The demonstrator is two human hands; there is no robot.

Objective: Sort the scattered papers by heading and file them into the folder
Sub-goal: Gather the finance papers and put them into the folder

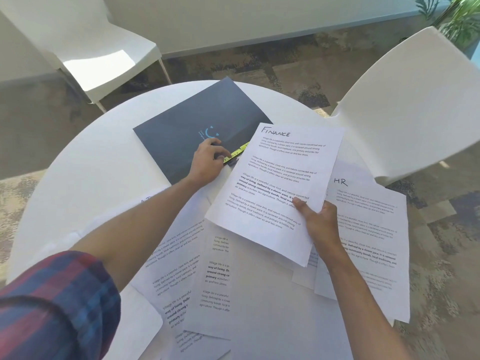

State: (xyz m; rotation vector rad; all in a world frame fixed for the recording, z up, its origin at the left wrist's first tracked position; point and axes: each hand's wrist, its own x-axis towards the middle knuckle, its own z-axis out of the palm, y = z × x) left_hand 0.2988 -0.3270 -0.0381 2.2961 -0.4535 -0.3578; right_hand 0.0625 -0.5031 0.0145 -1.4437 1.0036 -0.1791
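The dark folder (197, 126) lies closed on the round table (78, 162), its long axis running diagonally away. The left hand (207, 162) rests on the folder's near edge, fingers curled at yellow tabs (237, 153) there. Just right of the folder, the right hand (318, 222) pinches a stack headed "FINANCE" (275, 188), thumb on top. Further right lies an "HR" sheet (368, 229); a faint blue logo marks the folder's cover
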